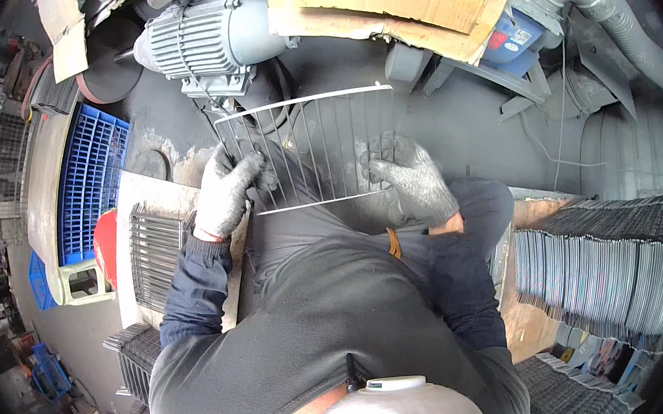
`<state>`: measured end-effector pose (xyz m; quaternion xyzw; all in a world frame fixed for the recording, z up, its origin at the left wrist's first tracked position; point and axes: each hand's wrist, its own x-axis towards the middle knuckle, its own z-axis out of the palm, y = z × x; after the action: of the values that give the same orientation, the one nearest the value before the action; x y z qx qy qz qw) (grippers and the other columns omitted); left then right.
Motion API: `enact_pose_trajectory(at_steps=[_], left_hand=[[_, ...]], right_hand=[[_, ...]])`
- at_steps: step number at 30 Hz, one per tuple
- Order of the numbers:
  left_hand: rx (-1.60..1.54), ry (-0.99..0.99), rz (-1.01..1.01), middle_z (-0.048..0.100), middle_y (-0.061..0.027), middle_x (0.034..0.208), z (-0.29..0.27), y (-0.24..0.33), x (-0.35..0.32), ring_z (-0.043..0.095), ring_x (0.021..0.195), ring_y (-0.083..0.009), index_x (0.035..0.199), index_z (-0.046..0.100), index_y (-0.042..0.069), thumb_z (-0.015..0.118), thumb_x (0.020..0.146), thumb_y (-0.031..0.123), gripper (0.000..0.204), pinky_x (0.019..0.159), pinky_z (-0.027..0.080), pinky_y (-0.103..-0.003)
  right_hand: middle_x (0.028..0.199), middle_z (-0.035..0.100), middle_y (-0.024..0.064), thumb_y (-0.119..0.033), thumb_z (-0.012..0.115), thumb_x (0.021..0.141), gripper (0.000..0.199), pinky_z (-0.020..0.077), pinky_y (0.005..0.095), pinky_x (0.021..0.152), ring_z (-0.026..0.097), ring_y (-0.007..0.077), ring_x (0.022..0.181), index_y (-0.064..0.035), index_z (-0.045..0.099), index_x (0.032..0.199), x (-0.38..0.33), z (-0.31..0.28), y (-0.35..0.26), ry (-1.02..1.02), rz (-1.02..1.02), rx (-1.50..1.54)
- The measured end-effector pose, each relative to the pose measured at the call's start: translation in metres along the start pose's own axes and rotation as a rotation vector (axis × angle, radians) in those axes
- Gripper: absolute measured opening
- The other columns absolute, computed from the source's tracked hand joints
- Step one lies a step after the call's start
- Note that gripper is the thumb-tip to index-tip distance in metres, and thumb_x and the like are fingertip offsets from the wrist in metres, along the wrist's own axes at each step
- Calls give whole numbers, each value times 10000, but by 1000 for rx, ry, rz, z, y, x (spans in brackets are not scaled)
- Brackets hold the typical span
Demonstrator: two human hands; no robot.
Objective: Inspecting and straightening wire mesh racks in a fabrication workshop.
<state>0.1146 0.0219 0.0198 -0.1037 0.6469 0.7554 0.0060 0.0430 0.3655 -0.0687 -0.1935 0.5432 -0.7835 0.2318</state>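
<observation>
A rectangular wire rack [305,152] with thin parallel bars is held tilted in front of my lap. My left hand [229,184], in a grey-white knitted glove, is closed on the rack's left end. At the opposite end, my right hand [411,175], gloved the same way, grips the edge with its fingers partly behind the bars. The far and near long edges of the rack look bright, while the bars between are darker.
Beyond the rack stands a grey electric motor [212,37] beside a dark round wheel [112,63]. Cardboard [385,2] hangs along the far side. Stacked wire racks [599,271] stand at my right, with more racks [152,261] at my left near a blue plastic crate [90,182].
</observation>
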Motion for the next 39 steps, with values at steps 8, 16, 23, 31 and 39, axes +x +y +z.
enact_pose_trajectory(at_steps=[8, 16, 23, 31, 39], left_hand=[[62, -13, 167, 737, -62, 1054, 18, -18, 6, 701, 961, -145, 1186, 665, -7, 731, 996, -47, 205, 895, 567, -293], [112, -74, 333, 741, -83, 1057, 43, -11, 14, 680, 963, -135, 1170, 670, -5, 721, 987, -59, 197, 892, 556, -289], [69, -182, 292, 752, -77, 1031, 49, -6, 20, 694, 935, -128, 1152, 692, -24, 747, 955, -83, 213, 866, 574, -286], [-199, -176, 185, 720, -110, 1046, 72, -3, 26, 717, 978, -185, 912, 591, 21, 761, 944, -76, 199, 877, 601, -317], [-163, -184, 223, 722, -55, 920, 81, -24, 51, 703, 827, -138, 974, 626, 31, 770, 985, 24, 145, 743, 590, -282]], right_hand=[[1126, 712, 43, -45, 734, 1016, 182, 553, 305, 952, 665, 124, 1039, -25, 681, 1189, -7, 53, -60, 422, 42, -133], [1115, 769, 76, -14, 786, 974, 252, 580, 324, 948, 721, 157, 1057, -9, 692, 1208, -23, 46, -68, 628, -88, -183], [1086, 773, 86, 16, 775, 966, 253, 582, 325, 920, 720, 163, 1015, 3, 693, 1205, -26, 39, -73, 674, -140, -206], [933, 725, 52, -16, 751, 973, 89, 552, 319, 801, 675, 141, 853, -25, 677, 1021, -17, 46, -71, 730, -160, -177], [861, 710, 49, -90, 754, 980, 118, 532, 319, 749, 661, 138, 790, -11, 677, 1022, -8, 23, -82, 688, -91, -339]])
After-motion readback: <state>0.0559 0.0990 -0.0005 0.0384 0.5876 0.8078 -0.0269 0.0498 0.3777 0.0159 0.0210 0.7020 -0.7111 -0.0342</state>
